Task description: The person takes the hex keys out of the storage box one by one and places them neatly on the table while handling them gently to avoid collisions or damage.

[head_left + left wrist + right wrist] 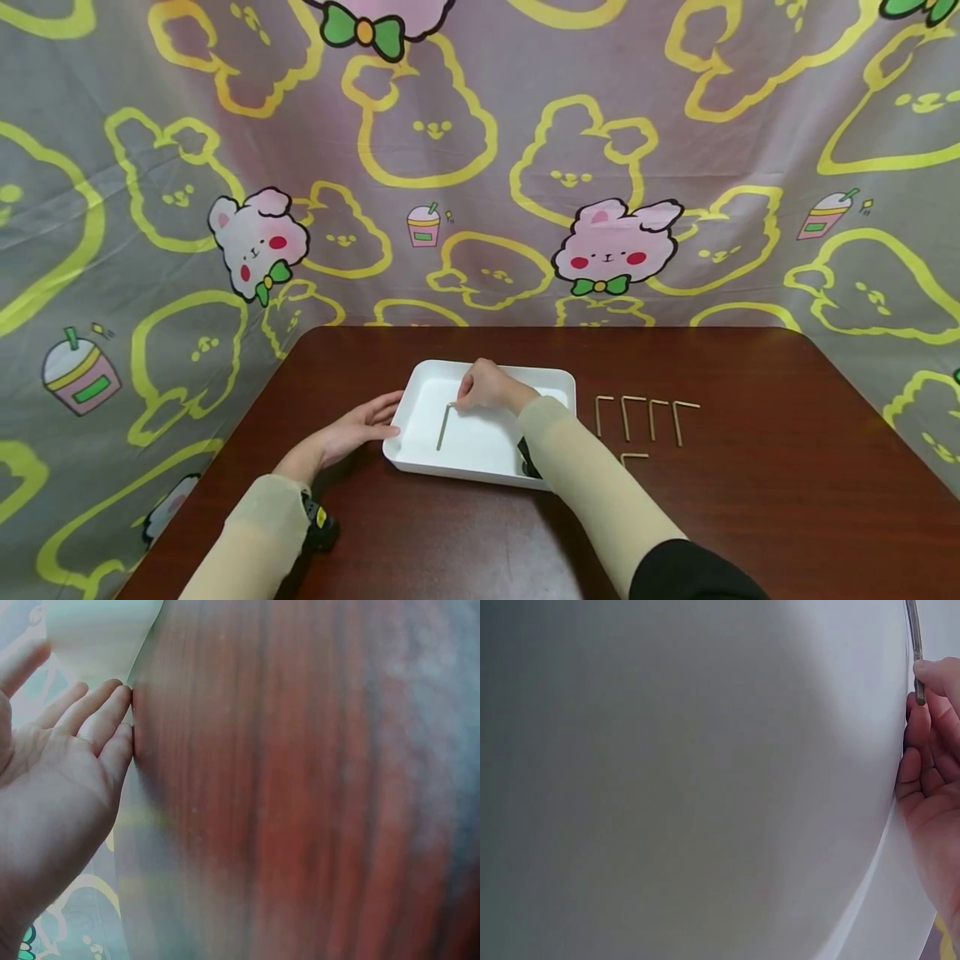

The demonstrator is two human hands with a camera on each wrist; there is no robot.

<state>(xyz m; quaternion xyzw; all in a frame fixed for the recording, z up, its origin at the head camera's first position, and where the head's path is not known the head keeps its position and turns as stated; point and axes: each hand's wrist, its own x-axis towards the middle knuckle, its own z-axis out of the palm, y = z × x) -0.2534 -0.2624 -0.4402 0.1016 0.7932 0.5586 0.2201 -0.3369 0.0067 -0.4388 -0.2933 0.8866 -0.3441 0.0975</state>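
Note:
A white rectangular tray (483,450) lies on the dark reddish-brown table. Over its inside, my right hand (491,387) pinches the short arm of an L-shaped hex key (443,429) between thumb and fingers. The long arm points toward the tray's near side. From the right wrist view, the thumb presses against the key (915,634) near one end. At the tray's left side rests my left hand (345,429), thumb at the rim. Its fingers stretch out fairly straight in the left wrist view, where the tray (101,637) shows only in part.
To the right of the tray, several more hex keys (627,418) lie in a row. Another hex key (634,456) sits nearer, partly hidden by the right forearm. Patterned cloth (495,192) hangs behind the table (750,500) and along its sides.

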